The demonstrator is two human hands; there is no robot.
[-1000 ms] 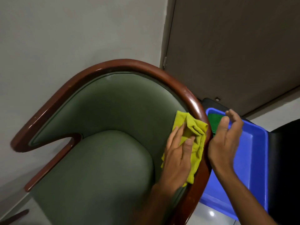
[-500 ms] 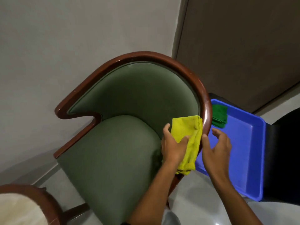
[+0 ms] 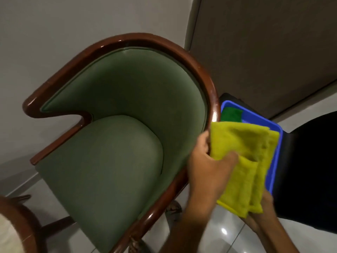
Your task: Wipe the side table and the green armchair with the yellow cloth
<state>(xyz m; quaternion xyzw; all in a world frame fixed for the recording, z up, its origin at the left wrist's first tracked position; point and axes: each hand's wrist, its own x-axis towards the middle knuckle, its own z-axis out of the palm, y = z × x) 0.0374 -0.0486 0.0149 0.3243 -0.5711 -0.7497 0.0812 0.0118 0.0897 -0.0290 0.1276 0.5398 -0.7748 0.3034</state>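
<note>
Cloth handling: left hand (image 3: 209, 172) pinched yellow cloth (image 3: 244, 161) beside green armchair (image 3: 113, 143) rim; right hand (image 3: 262, 210) gripped its lower edge, apparently refolding it for a fresh face.

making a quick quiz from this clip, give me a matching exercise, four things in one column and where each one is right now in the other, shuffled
Things
1. yellow cloth
2. green cloth
3. blue tray
4. green armchair

Places
A. lying in the far corner of the tray
B. against the wall, left of the hands
C. held between the left hand and the right hand
D. just right of the armchair's wooden rim, partly hidden by the yellow cloth

Pairs: 1-C, 2-A, 3-D, 4-B
</note>
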